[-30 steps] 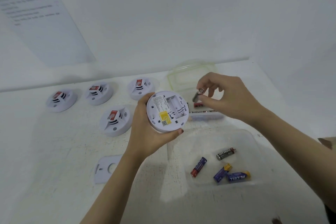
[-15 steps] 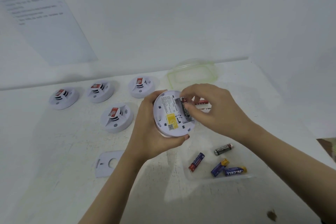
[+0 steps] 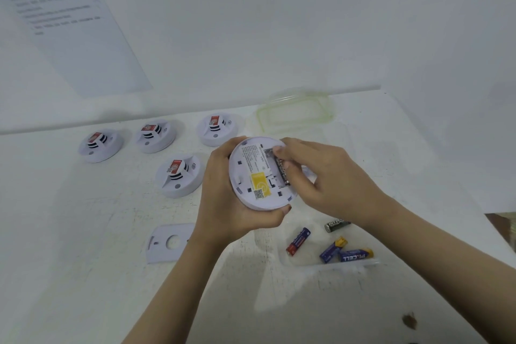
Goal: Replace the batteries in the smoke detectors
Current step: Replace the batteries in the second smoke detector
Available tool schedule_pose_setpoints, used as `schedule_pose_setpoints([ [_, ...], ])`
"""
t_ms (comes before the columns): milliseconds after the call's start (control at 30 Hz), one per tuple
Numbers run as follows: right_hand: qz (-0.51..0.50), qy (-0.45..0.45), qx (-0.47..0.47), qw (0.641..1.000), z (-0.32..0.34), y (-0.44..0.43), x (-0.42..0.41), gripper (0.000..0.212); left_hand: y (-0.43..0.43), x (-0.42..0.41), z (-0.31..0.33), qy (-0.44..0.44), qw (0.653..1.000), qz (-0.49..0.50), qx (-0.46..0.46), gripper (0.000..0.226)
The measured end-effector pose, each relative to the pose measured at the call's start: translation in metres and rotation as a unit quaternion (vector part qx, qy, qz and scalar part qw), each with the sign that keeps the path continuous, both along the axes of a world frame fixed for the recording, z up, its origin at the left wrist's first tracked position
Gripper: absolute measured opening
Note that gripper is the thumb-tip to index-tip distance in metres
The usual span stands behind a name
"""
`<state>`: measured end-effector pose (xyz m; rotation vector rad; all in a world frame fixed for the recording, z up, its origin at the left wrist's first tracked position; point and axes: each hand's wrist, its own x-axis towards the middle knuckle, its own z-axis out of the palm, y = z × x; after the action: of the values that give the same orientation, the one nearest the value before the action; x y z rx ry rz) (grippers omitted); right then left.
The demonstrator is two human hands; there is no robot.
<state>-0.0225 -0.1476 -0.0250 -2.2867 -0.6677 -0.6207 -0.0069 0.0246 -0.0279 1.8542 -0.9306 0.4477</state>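
My left hand grips a round white smoke detector held back side up, with a yellow sticker and an open battery bay. My right hand presses a dark battery into that bay with thumb and forefinger; part of the battery is hidden under my fingers. Several loose batteries lie in a clear tray below my right wrist: a blue-red one, a black one and two blue-yellow ones.
Several white smoke detectors stand face up on the white table, the nearest just left of my left hand. A white cover plate lies by my left forearm. A clear green-rimmed lid rests near the wall.
My right hand brought the battery from above the tray down into the detector's bay. My left hand tilted the detector and shifted it slightly right.
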Motion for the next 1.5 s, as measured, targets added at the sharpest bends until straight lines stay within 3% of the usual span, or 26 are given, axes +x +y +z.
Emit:
schedule_pose_setpoints([
  [167, 0.009, 0.013, -0.024, 1.0, 0.001, 0.003, 0.002, 0.027, 0.002, 0.002, 0.0, -0.011, 1.0, 0.016, 0.002, 0.067],
  [267, 0.014, 0.132, 0.092, 0.987, 0.0, -0.003, 0.014, 0.031, 0.007, 0.01, -0.005, -0.005, 0.999, 0.029, 0.014, 0.081],
  [367, 0.018, 0.249, 0.207, 0.946, 0.002, -0.012, 0.034, 0.031, 0.017, 0.02, -0.022, 0.029, 0.996, 0.083, 0.018, 0.082],
  [400, 0.0, 0.259, 0.192, 0.947, 0.003, -0.017, 0.043, 0.031, 0.021, 0.023, -0.028, 0.041, 0.994, 0.102, 0.025, 0.086],
  [467, -0.06, 0.272, 0.054, 0.959, 0.005, -0.03, 0.062, 0.027, 0.025, 0.027, -0.037, 0.055, 0.991, 0.115, 0.034, 0.09],
  [533, -0.104, 0.328, -0.095, 0.934, 0.003, -0.038, 0.079, 0.026, 0.027, 0.028, -0.04, 0.062, 0.99, 0.121, 0.04, 0.088],
  [633, -0.119, 0.378, -0.199, 0.896, -0.006, -0.033, 0.094, 0.036, 0.03, 0.03, -0.044, 0.066, 0.989, 0.126, 0.046, 0.087],
  [733, -0.125, 0.364, -0.213, 0.898, -0.014, -0.021, 0.101, 0.042, 0.033, 0.032, -0.048, 0.072, 0.989, 0.126, 0.042, 0.085],
  [967, -0.162, 0.34, -0.145, 0.915, -0.026, -0.009, 0.108, 0.031, 0.038, 0.033, -0.051, 0.071, 0.985, 0.148, 0.046, 0.088],
  [1100, -0.132, 0.337, 0.017, 0.932, -0.025, -0.011, 0.097, 0.021, 0.04, 0.034, -0.055, 0.08, 0.984, 0.149, 0.045, 0.091],
  [1300, -0.06, 0.198, 0.26, 0.943, 0.001, 0.008, 0.057, 0.028, 0.039, 0.034, -0.055, 0.103, 0.982, 0.152, 0.04, 0.094],
  [1400, 0.013, 0.143, 0.238, 0.961, 0.007, 0.016, 0.032, 0.025, 0.034, 0.028, -0.048, 0.121, 0.982, 0.142, 0.006, 0.09],
  [1500, 0.042, 0.063, 0.105, 0.992, 0.001, 0.016, 0.02, 0.02, 0.029, 0.02, -0.042, 0.136, 0.982, 0.126, -0.024, 0.091],
])
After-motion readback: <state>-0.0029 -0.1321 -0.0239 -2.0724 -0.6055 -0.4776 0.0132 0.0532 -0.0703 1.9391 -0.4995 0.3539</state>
